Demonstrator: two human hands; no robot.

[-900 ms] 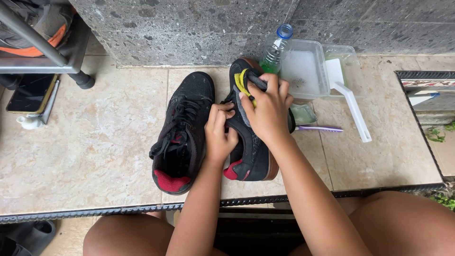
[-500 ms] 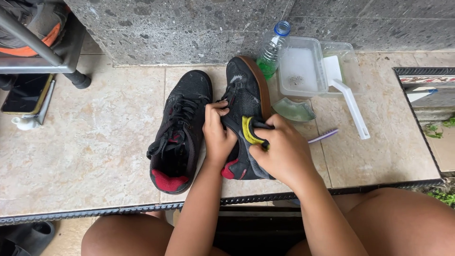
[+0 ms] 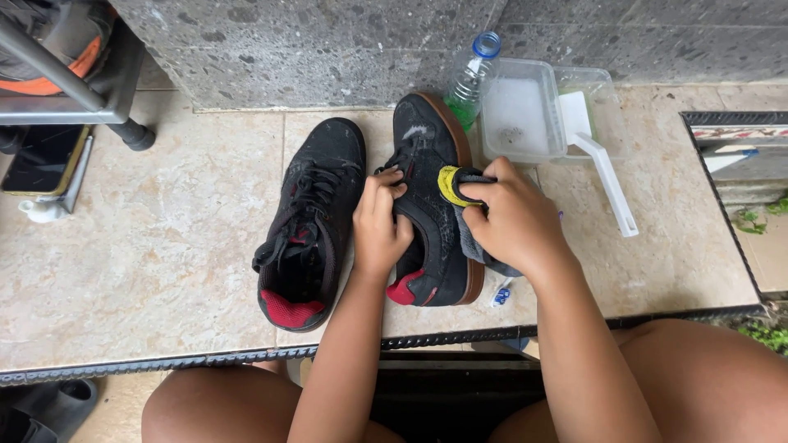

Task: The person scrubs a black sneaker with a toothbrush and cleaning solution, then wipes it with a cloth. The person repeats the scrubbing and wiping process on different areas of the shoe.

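Two black shoes with red lining lie on the tiled floor. My left hand [image 3: 380,220] grips the right-hand shoe [image 3: 432,184] at its laces, tilting it on its side so the brown sole edge shows. My right hand [image 3: 510,215] presses a grey cloth with a yellow edge [image 3: 454,184] against that shoe's side. The other black shoe [image 3: 309,221] rests flat just left of my left hand. My bare knees are at the bottom of the view.
A clear plastic tub with soapy water [image 3: 523,115] and a green-tinted bottle with a blue cap [image 3: 469,78] stand behind the shoes by the stone wall. A white brush handle [image 3: 606,175] lies right of them. A phone [image 3: 43,160] lies far left.
My right hand with the cloth slid from the shoe's toe end down along its side towards the middle. The left hand kept its hold at the laces.
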